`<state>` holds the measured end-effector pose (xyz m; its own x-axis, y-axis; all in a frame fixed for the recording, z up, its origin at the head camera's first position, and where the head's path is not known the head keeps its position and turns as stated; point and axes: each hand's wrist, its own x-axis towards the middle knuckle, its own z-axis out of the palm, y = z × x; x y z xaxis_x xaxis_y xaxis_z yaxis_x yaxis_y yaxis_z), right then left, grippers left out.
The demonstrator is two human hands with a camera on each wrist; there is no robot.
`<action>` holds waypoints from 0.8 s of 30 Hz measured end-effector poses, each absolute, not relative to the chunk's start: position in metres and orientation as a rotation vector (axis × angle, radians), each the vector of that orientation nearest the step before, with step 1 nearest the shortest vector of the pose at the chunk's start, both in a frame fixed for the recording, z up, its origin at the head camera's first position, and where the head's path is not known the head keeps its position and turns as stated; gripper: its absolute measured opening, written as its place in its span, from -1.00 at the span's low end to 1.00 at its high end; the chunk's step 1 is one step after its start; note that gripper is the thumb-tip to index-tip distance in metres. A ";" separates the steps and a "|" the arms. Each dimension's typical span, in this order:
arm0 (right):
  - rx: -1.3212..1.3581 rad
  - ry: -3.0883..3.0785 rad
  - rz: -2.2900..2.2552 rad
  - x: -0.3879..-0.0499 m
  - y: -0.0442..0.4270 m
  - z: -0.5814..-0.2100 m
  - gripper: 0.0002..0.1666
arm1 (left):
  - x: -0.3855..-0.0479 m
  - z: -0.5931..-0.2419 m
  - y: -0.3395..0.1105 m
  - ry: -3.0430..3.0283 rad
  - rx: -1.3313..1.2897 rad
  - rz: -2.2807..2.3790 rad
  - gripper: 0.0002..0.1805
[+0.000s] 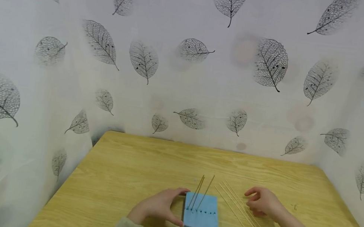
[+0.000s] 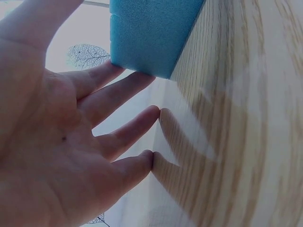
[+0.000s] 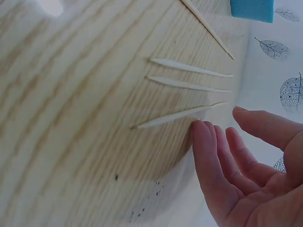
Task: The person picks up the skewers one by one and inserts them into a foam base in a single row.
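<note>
A blue foam block point(image 1: 201, 222) lies on the table with a row of dark holes across its top. Several thin sticks point(image 1: 206, 193) stand in its left part, leaning a little. My left hand point(image 1: 159, 205) spans the block's left side, thumb at the near corner and fingers at the far one; in the left wrist view two fingertips touch the foam point(image 2: 147, 38). Right of the block several loose sticks point(image 1: 238, 207) lie slanted on the wood. My right hand point(image 1: 264, 203) is beside them, fingers bent loosely, holding nothing; in the right wrist view its fingertips are near the closest stick point(image 3: 180, 115).
The wooden table point(image 1: 122, 166) reaches back to a pale curtain point(image 1: 172, 82) printed with leaves, which also hangs at both sides. Small dark specks point(image 3: 150, 196) mark the table near my right hand.
</note>
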<state>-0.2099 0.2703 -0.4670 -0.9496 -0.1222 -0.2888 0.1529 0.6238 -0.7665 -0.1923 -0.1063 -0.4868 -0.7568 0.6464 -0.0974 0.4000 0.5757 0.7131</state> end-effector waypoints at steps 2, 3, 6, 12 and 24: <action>0.020 2.525 -1.247 -0.210 0.270 -0.467 -0.62 | -0.193 -0.487 -0.106 2.463 0.854 0.986 0.10; 0.017 2.520 -1.251 -0.209 0.270 -0.468 -0.62 | -0.193 -0.487 -0.106 2.463 0.855 0.983 0.10; 0.015 2.509 -1.253 -0.210 0.270 -0.468 -0.63 | -0.193 -0.487 -0.106 2.459 0.850 0.986 0.09; 0.034 2.493 -1.242 -0.211 0.272 -0.470 -0.65 | -0.191 -0.489 -0.106 2.456 0.851 0.990 0.08; 0.096 2.458 -1.207 -0.215 0.271 -0.469 -0.69 | -0.191 -0.486 -0.105 2.439 0.840 0.994 0.08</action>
<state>-0.2152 0.2710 -0.4687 -0.9180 -0.1116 -0.3806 0.2329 0.6250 -0.7451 -0.1907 -0.1051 -0.4860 -0.7518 0.6494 -0.1140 0.3847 0.5725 0.7240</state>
